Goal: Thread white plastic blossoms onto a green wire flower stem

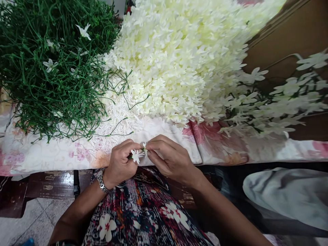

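My left hand (123,160) is closed round a green artificial flower stem, mostly hidden in the fingers. A white flower with thin stamens (137,156) sticks out of that grip. Thumb and forefinger of my right hand (170,158) pinch a small white flower piece (145,147) at the stem's tip, so both hands meet there. Just beyond the hands lies a heap of thin white stamens (120,118). Behind it are a large pile of cream-white flower heads (176,65) and, at the left, a tangle of green stems (58,78).
A floral cloth (164,133) covers the table. At the right, finished-looking white flower sprays (279,99) lean by a cardboard box (289,37). Light grey fabric (287,194) lies below the table edge on the right. A wooden bench (51,184) shows at lower left.
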Demonstrator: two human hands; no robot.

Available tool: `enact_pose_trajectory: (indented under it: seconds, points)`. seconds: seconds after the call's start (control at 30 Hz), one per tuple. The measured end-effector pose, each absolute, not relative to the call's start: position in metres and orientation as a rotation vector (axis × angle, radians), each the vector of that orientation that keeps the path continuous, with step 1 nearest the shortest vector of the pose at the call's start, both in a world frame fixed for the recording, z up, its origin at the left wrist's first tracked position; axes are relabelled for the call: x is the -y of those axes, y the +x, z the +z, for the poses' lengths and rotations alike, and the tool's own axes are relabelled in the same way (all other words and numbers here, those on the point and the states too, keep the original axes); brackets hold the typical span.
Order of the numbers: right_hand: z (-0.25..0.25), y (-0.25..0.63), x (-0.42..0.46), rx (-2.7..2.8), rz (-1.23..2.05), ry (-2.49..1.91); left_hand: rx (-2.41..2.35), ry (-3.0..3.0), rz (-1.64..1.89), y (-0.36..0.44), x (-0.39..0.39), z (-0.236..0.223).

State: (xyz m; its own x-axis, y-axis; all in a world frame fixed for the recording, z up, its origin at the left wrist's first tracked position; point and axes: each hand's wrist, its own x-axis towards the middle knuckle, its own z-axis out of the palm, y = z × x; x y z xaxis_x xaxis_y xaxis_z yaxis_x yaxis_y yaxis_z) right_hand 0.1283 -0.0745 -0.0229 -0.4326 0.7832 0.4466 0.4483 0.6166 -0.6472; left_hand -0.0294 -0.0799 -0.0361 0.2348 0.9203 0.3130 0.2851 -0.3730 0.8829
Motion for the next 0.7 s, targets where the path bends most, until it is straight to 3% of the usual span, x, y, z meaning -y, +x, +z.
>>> enact_pose_trajectory:
  seconds: [0.13, 0.47, 0.57, 0.7]
  points:
    - [-0.010, 0.135, 0.074, 2.133, 0.655, -0.946, -1.095, 1.775, 1.077, -0.029, 0.079, -0.027]
    - [0.004, 0.162, 0.072, 2.041, 0.482, -1.041, -1.040, 1.766, 0.858, -0.026, 0.082, -0.011]
    - [0.023, 0.197, 0.065, 1.905, 0.102, -1.248, -1.098, 1.738, 0.905, -0.025, 0.081, -0.013]
    - [0.047, 0.255, 0.045, 1.650, -0.654, -1.566, -1.124, 1.760, 0.879, -0.025, 0.080, -0.015]
